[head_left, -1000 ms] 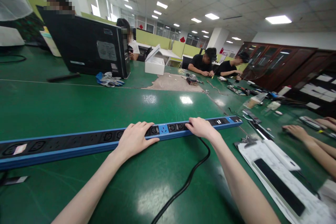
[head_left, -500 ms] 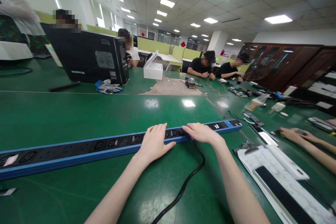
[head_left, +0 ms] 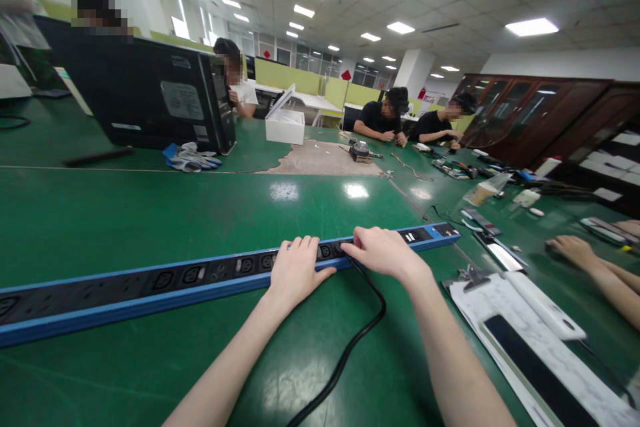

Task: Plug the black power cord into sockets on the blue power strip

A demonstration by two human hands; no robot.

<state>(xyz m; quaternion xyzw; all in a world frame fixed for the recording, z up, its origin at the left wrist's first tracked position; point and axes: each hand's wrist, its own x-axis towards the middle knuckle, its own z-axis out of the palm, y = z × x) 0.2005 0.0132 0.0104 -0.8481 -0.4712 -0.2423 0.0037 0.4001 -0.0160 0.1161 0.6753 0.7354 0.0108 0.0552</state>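
A long blue and black power strip (head_left: 220, 271) with many sockets lies across the green table. My left hand (head_left: 296, 270) rests over its middle, fingers on the far edge and thumb stretched along the near edge, gripping the strip. Just to the right, my right hand (head_left: 383, 250) is curled over the strip around the end of a black cable (head_left: 345, 357). The plug itself is hidden under the fingers. From there the cable curves down towards the front edge of the view.
A black computer case (head_left: 150, 97), gloves (head_left: 190, 157) and a white box (head_left: 285, 127) stand beyond the strip. At right lie a clipboard (head_left: 470, 293) and a phone (head_left: 535, 367). A co-worker's hand (head_left: 575, 250) is at far right; other people sit behind.
The strip has slid left under my left hand relative to the view. My right hand's fingers have curled more closely around the cable end. The co-worker's hand at right has shifted right.
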